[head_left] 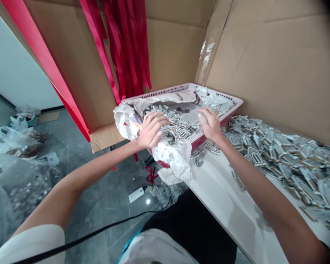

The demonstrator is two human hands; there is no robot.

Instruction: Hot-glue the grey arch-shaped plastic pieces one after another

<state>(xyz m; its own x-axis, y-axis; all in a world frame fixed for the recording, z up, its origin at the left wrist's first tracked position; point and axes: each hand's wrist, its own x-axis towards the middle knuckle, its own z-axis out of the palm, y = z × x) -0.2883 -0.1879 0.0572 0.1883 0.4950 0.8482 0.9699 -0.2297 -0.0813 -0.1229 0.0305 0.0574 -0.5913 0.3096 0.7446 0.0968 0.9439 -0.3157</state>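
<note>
A pink plastic basket lined with crumpled newspaper sits at the near corner of a white table. It holds several small grey-and-gold arch-shaped pieces. My left hand lies on the pieces at the basket's left side, fingers spread and curved over them. My right hand rests at the basket's front right rim, fingers extended over the pieces. Neither hand visibly grips anything.
A large heap of the same pieces covers the table along a cardboard wall. Red ribbons hang behind the basket. On the grey floor lie plastic bags, a black cable and a white power strip.
</note>
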